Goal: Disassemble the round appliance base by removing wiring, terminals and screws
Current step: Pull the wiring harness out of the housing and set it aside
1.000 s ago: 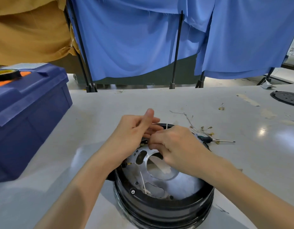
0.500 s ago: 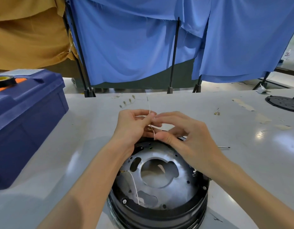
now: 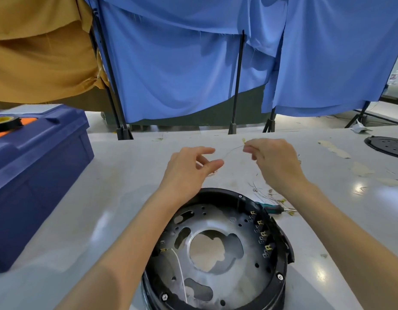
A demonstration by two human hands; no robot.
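Up at mid-frame with both hands: left hand [image 3: 191, 168] slack and spread, thumb and forefinger apart, nothing held; right hand [image 3: 275, 163] pinching a thin wire [image 3: 232, 150] up by its yellowish terminal [image 3: 244, 140], loose end trailing toward the left. Down at lower centre, the round base [image 3: 216, 253] on the table [image 3: 115, 198], apart from both hands. Looks like a freed lead, ready to be set aside. Drop it with the removed wires [image 3: 266, 194] right of centre, not back into the base. Next, probably the white wire [image 3: 181, 274] at the plate's lower left: grip at the connector, pull straight, steady the rim with the free hand. Then the brass terminals [image 3: 261, 233] along the right wall; screwdriver [image 3: 270, 208] handy just beyond that rim.
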